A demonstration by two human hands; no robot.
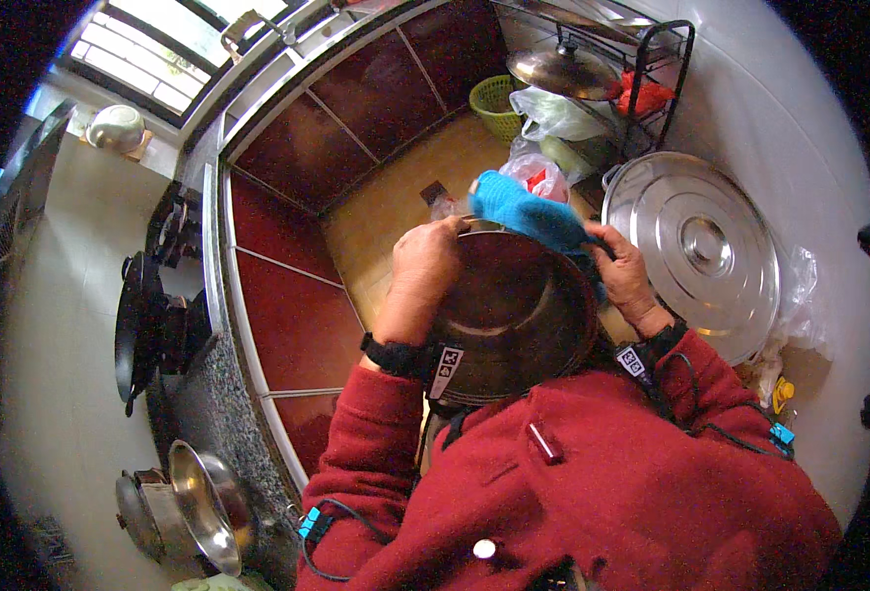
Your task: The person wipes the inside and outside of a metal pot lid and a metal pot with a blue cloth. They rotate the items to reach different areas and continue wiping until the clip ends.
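Note:
A deep metal pot (pixel 509 310) with a dark inside is tipped so that its mouth faces me, close against my body. My left hand (pixel 424 270) grips its rim on the left. A blue cloth (pixel 531 210) hangs over the far part of the rim and is slightly blurred. At the right of the rim, my right hand (pixel 623 270) pinches the end of that cloth. Whether my right fingers also hold the pot itself is hard to tell. The pot's underside is hidden.
Leaning by the right wall is a large round metal lid (pixel 694 251). Behind it a black rack (pixel 660 81) carries a domed pan lid (pixel 564 70). Plastic bags (pixel 564 114) and a green basket (pixel 495 107) sit nearby. At left, a granite counter (pixel 235 414) holds a metal basin (pixel 202 502).

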